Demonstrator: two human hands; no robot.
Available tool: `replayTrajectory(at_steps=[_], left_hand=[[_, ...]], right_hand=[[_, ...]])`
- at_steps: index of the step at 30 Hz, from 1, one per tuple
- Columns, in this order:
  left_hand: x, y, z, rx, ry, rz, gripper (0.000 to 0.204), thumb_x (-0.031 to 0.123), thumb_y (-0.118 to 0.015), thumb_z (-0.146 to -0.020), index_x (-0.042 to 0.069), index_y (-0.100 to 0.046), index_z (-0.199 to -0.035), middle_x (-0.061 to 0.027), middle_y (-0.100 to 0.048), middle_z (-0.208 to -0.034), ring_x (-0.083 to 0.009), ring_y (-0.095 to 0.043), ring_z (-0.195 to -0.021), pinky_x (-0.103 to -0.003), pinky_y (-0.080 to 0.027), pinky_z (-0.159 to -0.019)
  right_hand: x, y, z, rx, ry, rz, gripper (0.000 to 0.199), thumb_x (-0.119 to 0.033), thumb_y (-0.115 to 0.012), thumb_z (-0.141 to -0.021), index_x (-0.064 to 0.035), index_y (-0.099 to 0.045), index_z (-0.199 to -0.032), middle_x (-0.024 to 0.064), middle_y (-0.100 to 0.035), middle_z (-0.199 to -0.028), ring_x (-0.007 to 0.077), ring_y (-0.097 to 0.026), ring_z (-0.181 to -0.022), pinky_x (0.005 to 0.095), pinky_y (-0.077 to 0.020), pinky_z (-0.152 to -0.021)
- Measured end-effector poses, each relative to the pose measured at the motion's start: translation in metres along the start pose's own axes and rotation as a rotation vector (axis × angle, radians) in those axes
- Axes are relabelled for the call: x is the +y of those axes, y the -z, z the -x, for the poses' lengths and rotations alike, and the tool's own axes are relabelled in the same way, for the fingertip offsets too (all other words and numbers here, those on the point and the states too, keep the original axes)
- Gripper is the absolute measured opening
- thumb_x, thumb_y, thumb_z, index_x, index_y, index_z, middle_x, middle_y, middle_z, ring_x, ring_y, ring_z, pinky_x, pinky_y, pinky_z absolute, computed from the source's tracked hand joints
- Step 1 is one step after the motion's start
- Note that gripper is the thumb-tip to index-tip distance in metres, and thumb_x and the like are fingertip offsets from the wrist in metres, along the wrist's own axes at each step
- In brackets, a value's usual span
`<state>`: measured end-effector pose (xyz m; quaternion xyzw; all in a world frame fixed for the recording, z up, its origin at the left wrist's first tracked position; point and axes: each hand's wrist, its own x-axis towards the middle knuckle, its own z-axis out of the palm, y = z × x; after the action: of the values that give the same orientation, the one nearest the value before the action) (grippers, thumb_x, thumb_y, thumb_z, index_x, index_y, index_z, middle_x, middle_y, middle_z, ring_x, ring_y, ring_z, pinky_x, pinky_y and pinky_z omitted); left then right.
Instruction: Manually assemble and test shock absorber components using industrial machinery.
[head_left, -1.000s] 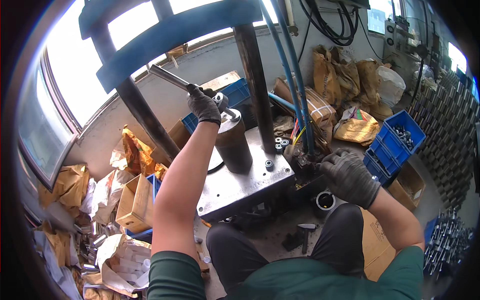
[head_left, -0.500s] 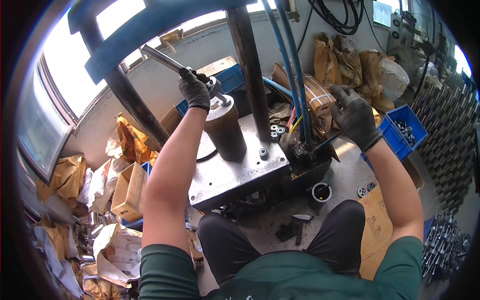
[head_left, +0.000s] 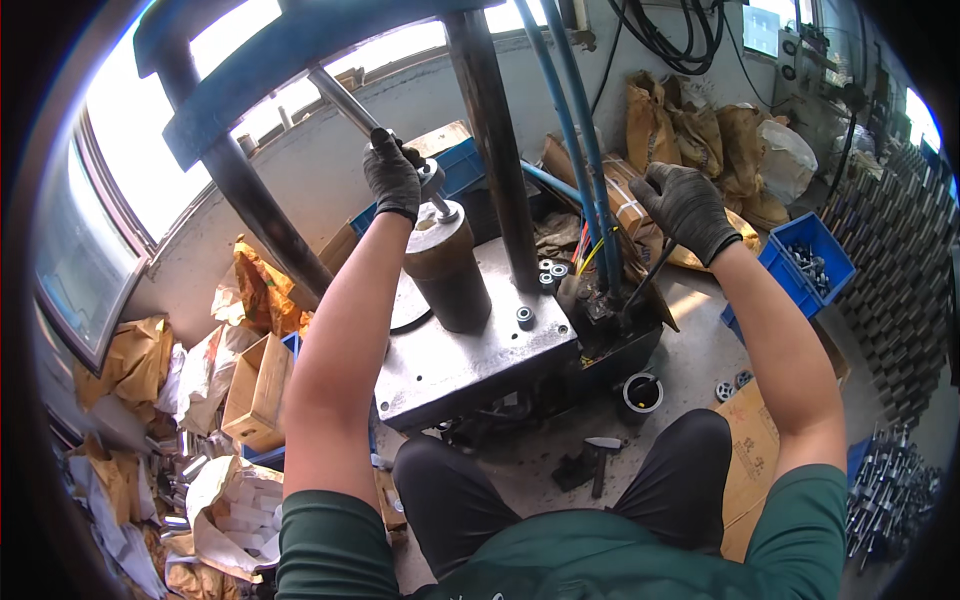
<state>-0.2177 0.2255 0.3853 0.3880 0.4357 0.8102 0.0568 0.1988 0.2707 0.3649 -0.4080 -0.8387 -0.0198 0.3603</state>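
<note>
a blue press frame [head_left: 270, 45] spans the top of the view, its dark columns [head_left: 490, 130] dropping to a grey steel base plate [head_left: 460, 350] that sits low in front of the seated person's knees. blue hoses [head_left: 565, 110] run down beside the middle column to a dark valve block [head_left: 610, 320] at the plate's right edge.

on the plate stands a brown steel cylinder [head_left: 447, 265], upright, with a pale cap on top. a long steel rod [head_left: 350, 105] slants from the upper left down to a small round piece resting on that cap. the left hand [head_left: 393, 178], in a dark work glove, is closed around the lower part of the rod just above the cylinder.

the right hand [head_left: 688, 208], also gloved, is curled shut around the top of a thin black lever [head_left: 650, 275] that rises from the valve block, well to the right of the cylinder.

to the right a blue plastic bin [head_left: 815, 255] holds small metal parts, with racks of steel pieces beyond it. brown paper sacks [head_left: 690, 120] are heaped behind the hoses, and torn cardboard boxes [head_left: 255, 390] lie on the floor at the left. a few small bearing rings [head_left: 548, 268] sit on the plate near the column, one more [head_left: 525, 316] near the cylinder's foot. a hammer [head_left: 600, 455] lies on the floor between the knees.
</note>
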Motion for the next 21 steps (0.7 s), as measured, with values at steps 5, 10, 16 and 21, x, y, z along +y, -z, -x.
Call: replayTrajectory(at_steps=[5, 10, 16, 21], left_hand=[[-0.004, -0.008, -0.013, -0.052, 0.027, -0.057, 0.061, 0.067, -0.05, -0.105, 0.008, -0.053, -0.089, -0.0043, -0.055, -0.059, -0.0171, -0.057, -0.05, -0.034, -0.049, -0.048], [-0.009, -0.016, -0.025, -0.143, 0.109, -0.243, 0.071, 0.072, -0.045, -0.103, 0.003, -0.059, -0.1, -0.0087, -0.064, -0.066, -0.0193, -0.065, -0.056, -0.036, -0.054, -0.051], [-0.011, -0.017, -0.036, -0.177, 0.136, -0.242, 0.061, 0.066, -0.05, -0.104, 0.007, -0.057, -0.097, -0.0058, -0.06, -0.068, -0.0183, -0.061, -0.056, -0.036, -0.051, -0.048], [0.0, -0.015, -0.026, -0.189, 0.193, -0.19, 0.068, 0.069, -0.044, -0.105, 0.003, -0.059, -0.103, -0.0079, -0.063, -0.068, -0.0197, -0.065, -0.057, -0.037, -0.054, -0.051]], right_hand=[[0.003, 0.001, 0.01, -0.003, 0.017, -0.051, 0.067, -0.065, -0.058, -0.099, -0.0019, -0.076, -0.117, 0.0204, -0.076, -0.092, 0.0375, -0.075, -0.093, 0.0474, -0.0578, -0.086], [0.001, 0.008, 0.027, 0.02, 0.047, -0.08, 0.071, -0.065, -0.058, -0.1, -0.0003, -0.073, -0.124, 0.0194, -0.076, -0.088, 0.0369, -0.075, -0.091, 0.0462, -0.0579, -0.084], [-0.017, 0.03, 0.077, -0.055, 0.084, -0.094, 0.039, -0.043, -0.062, -0.102, -0.0075, -0.069, -0.117, 0.0193, -0.073, -0.085, 0.036, -0.074, -0.085, 0.047, -0.0561, -0.075], [-0.012, 0.05, 0.138, -0.151, 0.187, 0.001, 0.037, -0.032, -0.067, -0.099, -0.0011, -0.069, -0.119, 0.0218, -0.072, -0.096, 0.0366, -0.072, -0.081, 0.0456, -0.057, -0.072]])
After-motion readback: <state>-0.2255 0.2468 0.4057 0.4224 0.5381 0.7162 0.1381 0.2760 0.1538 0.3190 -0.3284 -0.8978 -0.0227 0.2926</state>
